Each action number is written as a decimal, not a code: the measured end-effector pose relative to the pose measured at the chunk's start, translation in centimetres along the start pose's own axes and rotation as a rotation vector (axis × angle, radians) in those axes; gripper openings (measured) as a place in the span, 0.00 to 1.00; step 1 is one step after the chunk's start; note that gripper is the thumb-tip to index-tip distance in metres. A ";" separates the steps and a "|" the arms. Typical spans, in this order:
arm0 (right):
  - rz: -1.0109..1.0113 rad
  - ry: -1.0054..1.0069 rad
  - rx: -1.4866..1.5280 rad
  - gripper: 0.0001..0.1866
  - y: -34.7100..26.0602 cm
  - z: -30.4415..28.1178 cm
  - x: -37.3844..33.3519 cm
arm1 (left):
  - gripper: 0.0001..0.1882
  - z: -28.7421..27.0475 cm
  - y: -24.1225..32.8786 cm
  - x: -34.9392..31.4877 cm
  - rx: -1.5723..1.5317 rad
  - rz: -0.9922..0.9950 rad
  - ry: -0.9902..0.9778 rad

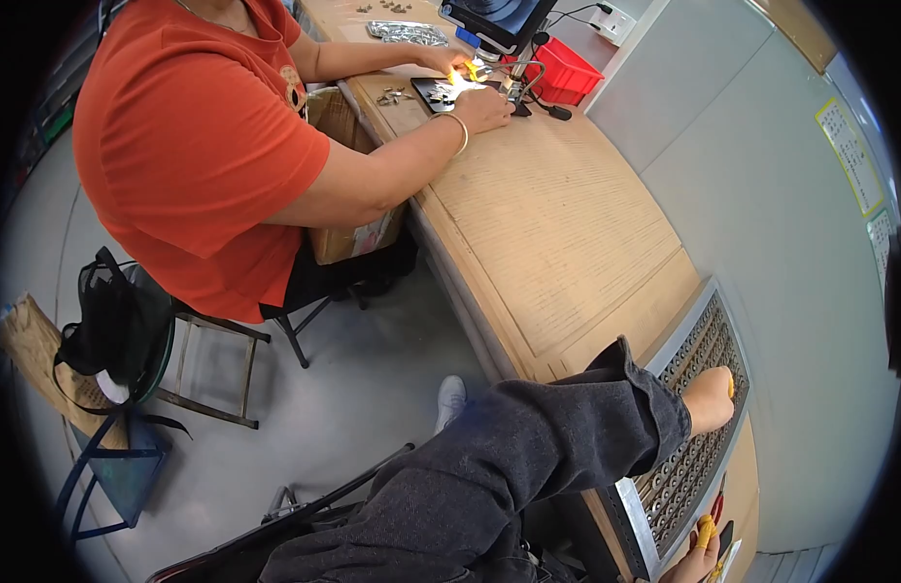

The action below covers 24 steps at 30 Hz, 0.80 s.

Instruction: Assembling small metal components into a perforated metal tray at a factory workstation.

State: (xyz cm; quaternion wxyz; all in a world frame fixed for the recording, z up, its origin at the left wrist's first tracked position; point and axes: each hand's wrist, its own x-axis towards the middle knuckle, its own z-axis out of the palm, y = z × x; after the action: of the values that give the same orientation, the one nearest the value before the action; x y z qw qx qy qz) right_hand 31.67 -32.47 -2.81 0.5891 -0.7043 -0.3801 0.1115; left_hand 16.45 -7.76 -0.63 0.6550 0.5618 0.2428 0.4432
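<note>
A metal tray [645,520] with a grey frame lies at the right end of the wooden table, filled with rows of small round metal parts. My left hand [710,400] rests over its upper half, the dark denim sleeve covering the wrist. Yellow shows at one fingertip; the other fingers are hidden behind the hand. Beside the tray's lower right corner is my right hand [699,556], with yellow covers on its fingers. Those fingers are curled together, and what they hold is too small to make out. A red-handled tool [717,503] lies just above them.
A co-worker in an orange shirt [193,165] handles small parts under a bright light at the table's [557,223] far end. There stand a screen [499,19], a red bin [564,73] and a foil packet [407,33]. A wall [761,194] borders the right side. A stool holds a black bag [120,325].
</note>
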 end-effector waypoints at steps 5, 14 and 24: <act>0.071 0.066 0.039 0.17 1.6 0.2 -1.3 | 0.12 -0.4 0.7 -0.4 0.001 -0.036 -0.031; 0.045 0.142 0.119 0.16 3.8 0.3 -1.5 | 0.12 -0.2 0.4 -0.1 -0.002 -0.031 -0.018; 0.047 0.266 0.096 0.16 2.2 1.2 -1.6 | 0.12 -0.5 1.0 -0.3 0.000 -0.048 -0.029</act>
State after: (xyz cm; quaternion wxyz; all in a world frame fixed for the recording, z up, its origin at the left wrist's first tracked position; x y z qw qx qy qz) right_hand 30.69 -32.66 -5.62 0.6645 -0.6926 -0.2765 0.0490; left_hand 15.58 -7.80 0.11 0.6691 0.5621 0.2465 0.4190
